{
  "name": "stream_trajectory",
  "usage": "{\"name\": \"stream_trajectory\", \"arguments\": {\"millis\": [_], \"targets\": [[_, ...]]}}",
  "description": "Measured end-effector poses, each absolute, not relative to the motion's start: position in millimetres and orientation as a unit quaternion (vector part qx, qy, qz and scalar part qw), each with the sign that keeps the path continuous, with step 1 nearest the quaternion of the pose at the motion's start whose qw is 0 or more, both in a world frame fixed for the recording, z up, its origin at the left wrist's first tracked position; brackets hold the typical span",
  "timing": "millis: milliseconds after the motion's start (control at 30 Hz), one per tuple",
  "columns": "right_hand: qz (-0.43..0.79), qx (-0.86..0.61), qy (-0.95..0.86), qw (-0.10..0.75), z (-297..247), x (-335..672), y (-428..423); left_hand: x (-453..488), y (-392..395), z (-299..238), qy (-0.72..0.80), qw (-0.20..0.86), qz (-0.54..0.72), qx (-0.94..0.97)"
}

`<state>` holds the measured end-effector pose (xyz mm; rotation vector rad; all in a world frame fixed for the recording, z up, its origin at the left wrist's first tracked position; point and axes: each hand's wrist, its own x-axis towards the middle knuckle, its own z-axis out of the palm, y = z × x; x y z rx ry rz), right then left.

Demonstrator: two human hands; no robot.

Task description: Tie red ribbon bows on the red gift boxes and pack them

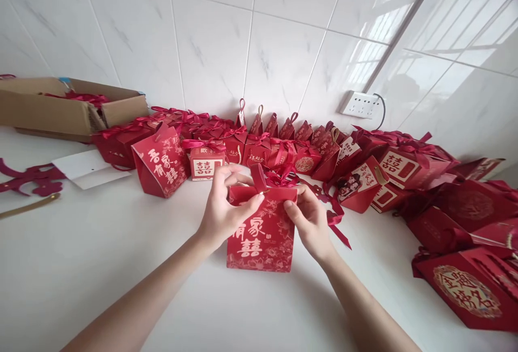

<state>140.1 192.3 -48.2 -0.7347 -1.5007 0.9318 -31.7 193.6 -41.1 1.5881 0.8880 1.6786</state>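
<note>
A red gift box point(263, 246) with pale Chinese characters and floral print stands upright on the white table in front of me. My left hand point(224, 203) pinches its upper left edge, thumb on the front near the base of a red ribbon loop point(258, 178). On the upper right corner, my right hand point(309, 217) grips the box between thumb on the front and fingers behind. Parts of the fingers of both hands are hidden behind the box. Just past its top lies a red ribbon bow point(283, 176), and a loose ribbon end point(339, 235) trails to the right.
Several finished-looking red boxes point(162, 163) line the wall, with more piled at right point(465, 287). An open cardboard carton point(52, 112) holds red material at back left. Dark red cut-out pieces point(34, 176), a white card point(89, 168) and a gold strip point(30, 206) lie left. A power strip point(360, 105) is on the wall.
</note>
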Motion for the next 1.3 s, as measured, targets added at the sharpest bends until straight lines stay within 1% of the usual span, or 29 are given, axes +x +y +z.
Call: {"name": "stream_trajectory", "arguments": {"millis": [67, 167, 267, 367, 467, 533, 967, 1200, 1300], "targets": [[0.342, -0.33, -0.671, 0.569, -50, 138, 189, -32, 192, -39, 0.338, 0.277, 0.626, 0.646], [0.231, -0.34, -0.696, 0.589, -51, 135, 184, -29, 188, -39, 0.341, 0.226, 0.616, 0.673], [0.159, -0.325, -0.717, 0.596, -49, 131, 180, -25, 184, -41, 0.317, 0.226, 0.628, 0.674], [0.132, -0.328, -0.727, 0.588, -46, 130, 177, -23, 181, -41, 0.276, 0.209, 0.632, 0.693], [0.135, -0.325, -0.732, 0.583, -45, 130, 176, -24, 181, -37, 0.251, 0.161, 0.613, 0.732], [0.143, -0.316, -0.737, 0.58, -45, 131, 177, -25, 181, -35, 0.241, 0.153, 0.6, 0.747], [0.167, -0.334, -0.712, 0.595, -43, 128, 175, -28, 180, -33, 0.245, 0.198, 0.602, 0.734], [0.222, -0.334, -0.678, 0.616, -43, 125, 174, -25, 178, -33, 0.26, 0.209, 0.612, 0.717], [0.227, -0.333, -0.674, 0.62, -42, 124, 174, -24, 178, -33, 0.264, 0.208, 0.613, 0.715]]}}
